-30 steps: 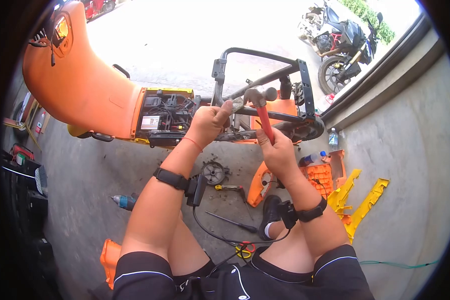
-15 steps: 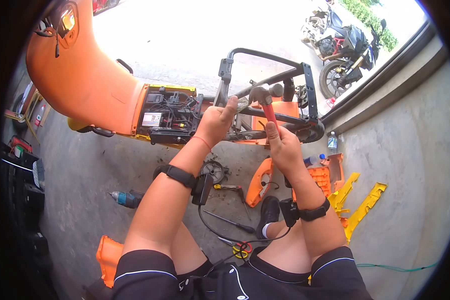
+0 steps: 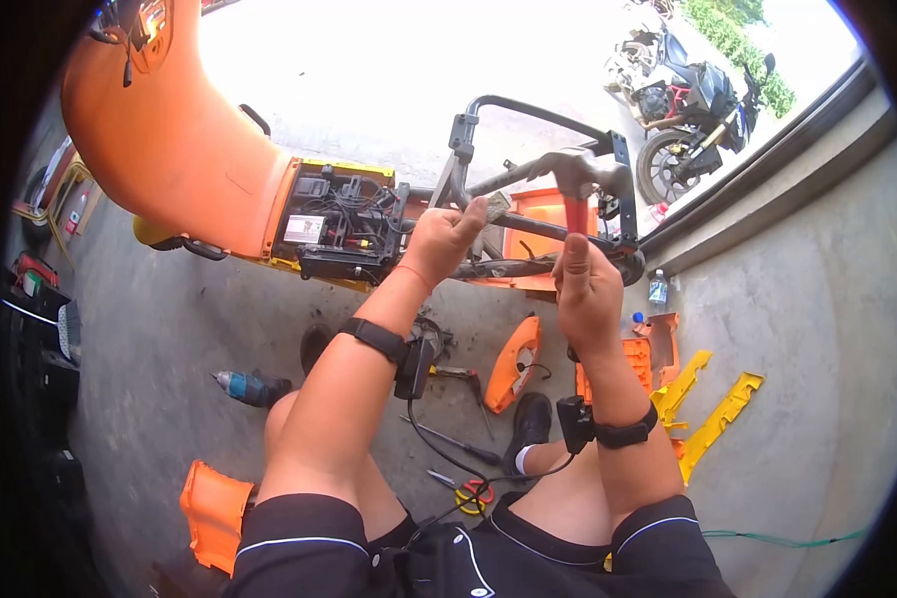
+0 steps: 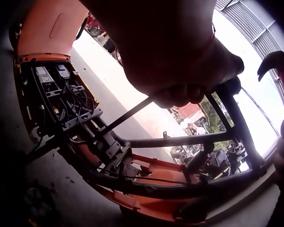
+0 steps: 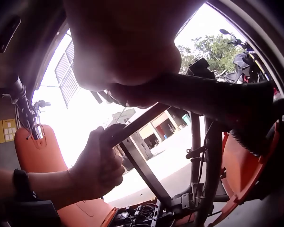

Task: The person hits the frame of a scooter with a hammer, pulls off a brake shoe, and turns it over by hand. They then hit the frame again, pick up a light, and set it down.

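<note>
My left hand [image 3: 448, 239] grips a tool with a pale, worn end [image 3: 498, 206] sticking out past the thumb. In the left wrist view, a straight metal bar [image 4: 128, 116] runs from that fist down to the dark tubular frame [image 4: 180, 140]. My right hand [image 3: 590, 299] holds a hammer by its red handle [image 3: 575, 214], thumb along it. The metal hammer head [image 3: 573, 171] is up and to the right of the worn end, apart from it. In the right wrist view, the left fist [image 5: 99, 165] is around the bar, whose lower part [image 5: 146, 170] reaches the frame.
An orange body panel [image 3: 184, 149] and exposed wiring [image 3: 344, 204] lie left of the frame. On the floor are a drill [image 3: 249, 387], scissors [image 3: 468, 493], a screwdriver [image 3: 453, 439], orange parts [image 3: 516, 364] and yellow strips [image 3: 718, 429]. A motorcycle [image 3: 683, 120] stands outside.
The hammer and right hand have moved right, widening the space between the hammer head and the worn end. My left hand keeps its grip. The head view has shifted slightly.
</note>
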Action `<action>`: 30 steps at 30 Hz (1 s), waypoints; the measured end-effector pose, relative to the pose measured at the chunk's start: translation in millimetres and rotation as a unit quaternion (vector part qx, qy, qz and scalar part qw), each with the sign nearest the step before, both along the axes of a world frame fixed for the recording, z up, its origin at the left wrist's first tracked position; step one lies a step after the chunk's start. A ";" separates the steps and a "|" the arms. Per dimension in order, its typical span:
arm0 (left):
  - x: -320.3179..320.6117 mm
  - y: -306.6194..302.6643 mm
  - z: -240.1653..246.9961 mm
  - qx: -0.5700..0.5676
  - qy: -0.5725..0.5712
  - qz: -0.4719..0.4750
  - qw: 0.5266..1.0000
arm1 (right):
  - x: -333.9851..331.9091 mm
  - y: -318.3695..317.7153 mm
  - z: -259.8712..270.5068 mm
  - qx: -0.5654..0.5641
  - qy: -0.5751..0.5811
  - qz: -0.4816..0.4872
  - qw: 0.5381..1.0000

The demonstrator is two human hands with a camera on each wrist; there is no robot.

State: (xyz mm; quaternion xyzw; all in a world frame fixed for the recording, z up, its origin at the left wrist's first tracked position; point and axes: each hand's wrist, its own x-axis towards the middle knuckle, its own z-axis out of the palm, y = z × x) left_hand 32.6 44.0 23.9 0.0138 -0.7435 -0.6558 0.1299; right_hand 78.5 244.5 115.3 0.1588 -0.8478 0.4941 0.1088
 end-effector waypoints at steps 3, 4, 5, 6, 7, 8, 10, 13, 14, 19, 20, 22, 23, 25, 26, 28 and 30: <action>4.4 -0.9 12.9 -0.032 -0.015 -0.009 0.999 | -4.9 -2.5 -10.0 0.110 0.017 -0.004 0.994; 5.5 -0.4 13.9 -0.033 -0.013 -0.011 0.999 | -4.0 -0.2 -10.2 0.108 0.019 -0.006 0.994; 6.6 0.1 14.1 -0.046 -0.010 -0.008 0.999 | -1.5 1.7 -8.8 0.100 0.000 -0.016 0.995; 6.9 -0.7 16.2 -0.058 -0.007 -0.002 0.998 | 0.2 0.6 -4.2 0.092 -0.018 -0.022 0.995; 7.0 -2.2 17.1 -0.056 -0.008 -0.001 0.998 | 1.2 1.1 -1.1 0.071 0.002 -0.017 0.997; 5.8 -4.3 17.8 -0.059 -0.020 -0.019 0.998 | 1.7 0.0 4.1 0.073 0.002 -0.014 0.997; 7.7 -5.0 14.5 -0.059 -0.040 -0.036 0.997 | 5.3 -0.4 10.2 -0.014 0.005 -0.008 1.000; 6.7 -4.7 17.1 -0.131 0.025 0.005 0.991 | -2.4 3.3 -14.0 0.078 -0.005 -0.008 0.997; 5.8 -5.0 16.9 -0.132 0.028 0.003 0.991 | -2.2 7.6 -14.8 0.114 -0.045 -0.016 0.992; 5.0 -6.9 17.6 -0.091 -0.019 -0.036 0.995 | 8.2 -0.4 20.6 -0.034 0.002 -0.014 0.999; 7.8 -6.1 15.1 -0.093 -0.023 -0.040 0.995 | 8.2 -0.6 18.4 -0.063 0.022 -0.017 0.998; 5.4 -8.3 18.7 -0.119 -0.015 -0.034 0.992 | -3.3 3.4 -5.8 0.120 -0.038 -0.012 0.992; 4.0 -8.4 16.4 -0.123 -0.013 -0.031 0.992 | -1.6 11.3 -2.7 0.133 -0.056 -0.033 0.989; 5.3 -10.3 24.0 -0.118 -0.004 -0.037 0.992 | 3.6 10.8 16.5 0.061 -0.036 -0.027 0.997; 8.1 -10.1 24.0 -0.115 -0.002 -0.045 0.992 | 6.4 10.1 22.4 -0.014 -0.025 -0.021 0.999; 10.4 -8.2 19.3 -0.110 -0.024 -0.052 0.992 | 8.0 6.2 23.8 -0.094 -0.002 -0.024 0.995; 9.7 -8.1 23.2 -0.098 -0.011 -0.043 0.994 | 1.7 1.7 -0.3 0.030 0.053 -0.019 0.998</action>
